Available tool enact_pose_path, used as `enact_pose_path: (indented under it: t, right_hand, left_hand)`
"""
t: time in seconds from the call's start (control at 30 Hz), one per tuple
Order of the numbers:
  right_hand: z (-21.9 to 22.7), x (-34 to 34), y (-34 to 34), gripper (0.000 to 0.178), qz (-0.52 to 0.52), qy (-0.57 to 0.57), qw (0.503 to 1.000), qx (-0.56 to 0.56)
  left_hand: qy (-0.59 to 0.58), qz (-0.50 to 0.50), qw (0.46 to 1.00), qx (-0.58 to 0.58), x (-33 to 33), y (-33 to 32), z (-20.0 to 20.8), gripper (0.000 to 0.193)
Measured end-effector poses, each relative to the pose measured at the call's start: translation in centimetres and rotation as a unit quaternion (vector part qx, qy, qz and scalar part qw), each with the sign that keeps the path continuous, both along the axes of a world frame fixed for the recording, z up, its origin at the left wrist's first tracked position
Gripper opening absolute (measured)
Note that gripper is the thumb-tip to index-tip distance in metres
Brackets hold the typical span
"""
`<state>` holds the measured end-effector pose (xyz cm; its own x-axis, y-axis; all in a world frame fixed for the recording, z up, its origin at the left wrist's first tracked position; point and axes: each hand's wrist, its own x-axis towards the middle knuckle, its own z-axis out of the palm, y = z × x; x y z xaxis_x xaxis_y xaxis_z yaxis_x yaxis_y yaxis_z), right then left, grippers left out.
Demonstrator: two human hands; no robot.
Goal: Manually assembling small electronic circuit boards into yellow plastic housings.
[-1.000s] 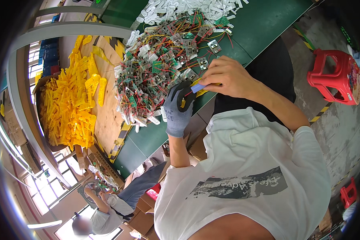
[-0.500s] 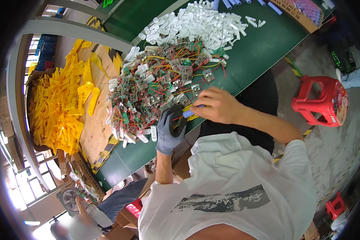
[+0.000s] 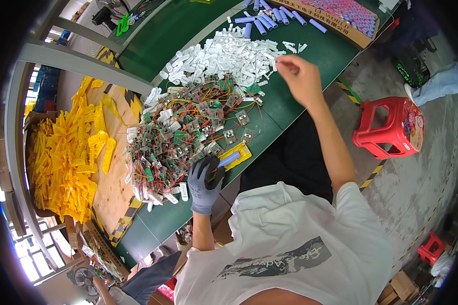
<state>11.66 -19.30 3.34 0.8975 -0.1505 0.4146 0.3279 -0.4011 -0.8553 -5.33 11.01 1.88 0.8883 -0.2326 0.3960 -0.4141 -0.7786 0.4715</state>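
Note:
My left hand (image 3: 205, 185), in a grey glove with black fingertips, closes on one end of a yellow plastic shell (image 3: 244, 151) at the near edge of the table. Inside the shell lies a blue-violet cylindrical battery cell (image 3: 229, 159); the gloved fingers cover its lower left end. My bare right hand (image 3: 303, 79) hangs apart from the shell, just right of a heap of white plastic pieces (image 3: 213, 56). Its fingers are loosely bent and apart, with nothing visible in them. Small circuit boards with red and yellow wires (image 3: 183, 127) pile up beside my left hand.
Loose battery cells (image 3: 269, 20) lie at the far side, beside a cardboard box of cells (image 3: 341, 23). Yellow plastic shells (image 3: 66, 162) fill a carton on the left. A red stool (image 3: 389, 127) stands on the right; another person's arm (image 3: 104, 291) shows at lower left.
My right hand has let go of the battery cell and moved away toward the white pieces. The cell now rests in the yellow shell, still held by my left hand. The view has shifted.

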Motion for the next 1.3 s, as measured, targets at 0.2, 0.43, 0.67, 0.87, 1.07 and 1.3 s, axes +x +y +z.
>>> enact_pose_path:
  t: [0.2,0.43,0.67,0.87,1.07,1.3]
  right_hand:
    - [-2.7,4.2,-1.6,0.027,0.030,0.106,0.983,-0.150]
    - [-2.2,3.2,-1.0,0.017,0.078,0.084,0.988,-0.108]
    - [-2.0,-1.3,-0.1,0.009,0.174,-0.135,0.973,0.064]
    - [-2.1,-6.2,1.1,0.010,0.237,-0.131,0.948,0.166]
    - [-1.5,-9.4,3.5,0.016,0.313,0.108,0.927,0.178]
    - [-1.8,-9.8,6.1,0.012,0.347,0.199,0.914,0.071]
  left_hand:
    - [-0.008,-0.009,1.000,0.007,-0.2,0.4,-0.9,0.034]
    - [-0.014,-0.004,1.000,0.007,-0.4,0.2,-0.4,0.032]
    - [-0.027,-0.004,1.000,0.012,0.0,0.2,-0.3,0.032]
    - [-0.012,0.008,1.000,0.008,-0.3,0.0,-0.2,0.031]
    - [-0.016,0.004,1.000,0.002,-0.1,0.0,-0.2,0.028]
    - [-0.011,-0.003,1.000,-0.005,0.0,-0.1,0.0,0.031]
